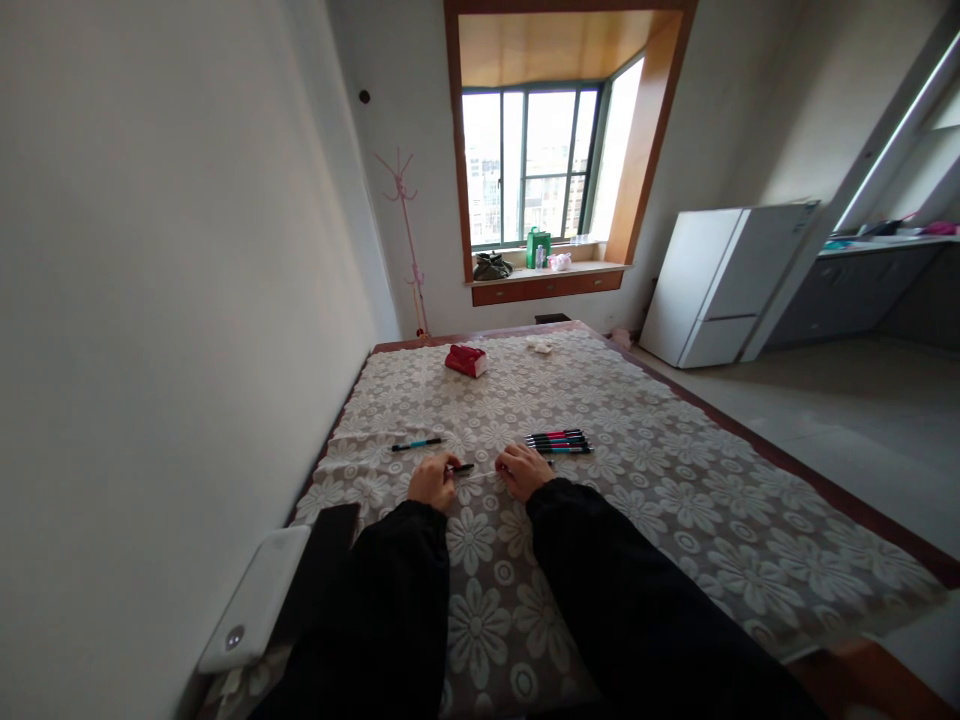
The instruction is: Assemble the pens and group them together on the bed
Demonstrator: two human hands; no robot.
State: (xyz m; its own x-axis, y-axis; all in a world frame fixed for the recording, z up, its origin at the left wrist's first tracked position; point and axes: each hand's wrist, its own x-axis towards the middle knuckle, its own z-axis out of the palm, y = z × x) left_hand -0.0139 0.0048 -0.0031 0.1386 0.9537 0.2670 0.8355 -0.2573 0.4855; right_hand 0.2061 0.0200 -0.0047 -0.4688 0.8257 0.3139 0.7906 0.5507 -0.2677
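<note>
The left hand point(433, 484) has its thumb and fingers pinched on a black pen piece point(464, 468), just above the flowery cloth point(475, 620) on the worktop. The piece pokes out toward the right hand point(527, 471). That hand has its fingers bent in, close to a thin pale stick point(485, 473). The stick is so small that I cannot tell if the fingers pinch it or only sit next to it.

A row of pens point(559, 440) lies side by side just past the right hand. They look black, red and blue. One blue and black pen point(417, 444) lies alone past the left hand. A red tissue pack point(466, 361) sits farther off.

The black pen piece should be very light and hard, like plastic. It may be smooth, so it could slip or roll if let go. The soft, bumpy cloth might slow it down. Hold it by its fat middle with the thumb and one finger, and leave the ends free. The thin pale stick looks easier to bend, so it should get a soft pinch near one end and no hard squeeze. The whole pens should be light and stiff too, and best held around the middle.
</note>
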